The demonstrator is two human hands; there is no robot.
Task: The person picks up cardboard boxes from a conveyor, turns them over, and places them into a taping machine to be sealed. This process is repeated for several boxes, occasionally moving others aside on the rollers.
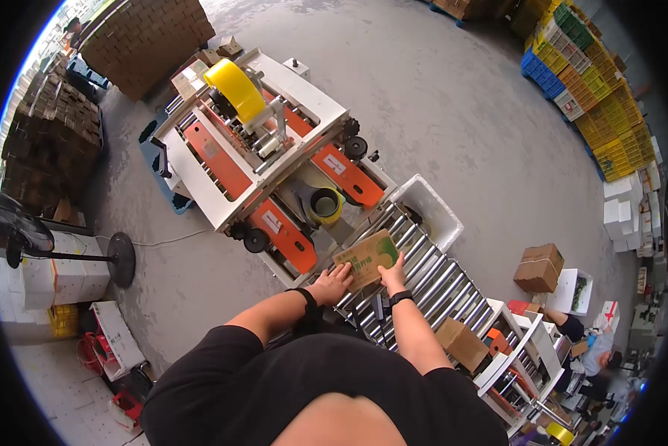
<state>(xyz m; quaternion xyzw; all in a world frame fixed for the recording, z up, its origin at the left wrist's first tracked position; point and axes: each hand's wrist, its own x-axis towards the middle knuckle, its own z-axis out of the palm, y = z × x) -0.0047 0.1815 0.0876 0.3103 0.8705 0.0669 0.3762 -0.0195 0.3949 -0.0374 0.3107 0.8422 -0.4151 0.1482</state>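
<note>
A printed cardboard box [362,260] with green lettering and a green patch rests on the roller conveyor [442,286], just before the carton sealing machine [274,149]. My left hand [332,284] presses against its left end, fingers along the edge. At the near right corner my right hand [393,273] grips it, with the thumb up on the top face and the other fingers partly hidden. The box is held between both hands. Ahead of it, a roll of yellow tape [235,89] sits on top of the sealer, between orange side guides [282,236].
A white foam bin [438,215] stands beside the rollers. Another carton [461,343] sits on the conveyor near a second machine [524,364], where a person works. A floor fan [120,260] is at left. Stacked crates [598,104] and cartons [144,44] line the edges.
</note>
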